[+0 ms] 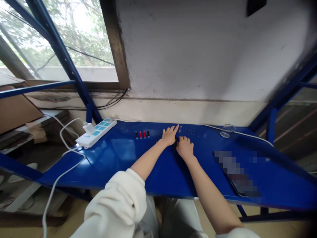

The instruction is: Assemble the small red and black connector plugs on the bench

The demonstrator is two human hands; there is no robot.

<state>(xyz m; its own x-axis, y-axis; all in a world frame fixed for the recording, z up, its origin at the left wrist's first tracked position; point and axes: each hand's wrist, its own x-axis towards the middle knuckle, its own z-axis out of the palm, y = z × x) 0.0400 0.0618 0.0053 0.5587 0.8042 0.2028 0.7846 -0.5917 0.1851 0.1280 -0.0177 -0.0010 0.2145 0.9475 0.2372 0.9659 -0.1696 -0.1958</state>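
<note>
The left hand (169, 135) and right hand (185, 148) are near the far edge of the blue surface (153, 175), just beside each other but apart. The left is palm down, fingers stretched toward the far side; the right has its fingers bent. Whether either grips anything, I cannot tell. A small clear piece (180, 129) lies just beyond the hands, near the left fingertips. To its right are some tiny pieces (191, 132), too small to make out. Left of the left hand, four small cylinders stand in a row: a black one (136, 135), two red ones (142, 134) and another black one at the right end. Far right is a clear ring-shaped thing (225, 134); nearer, a dark item (237, 175), pixelated. At far left lies a white power strip (86, 139) with a plug (88, 128) in it.
</note>
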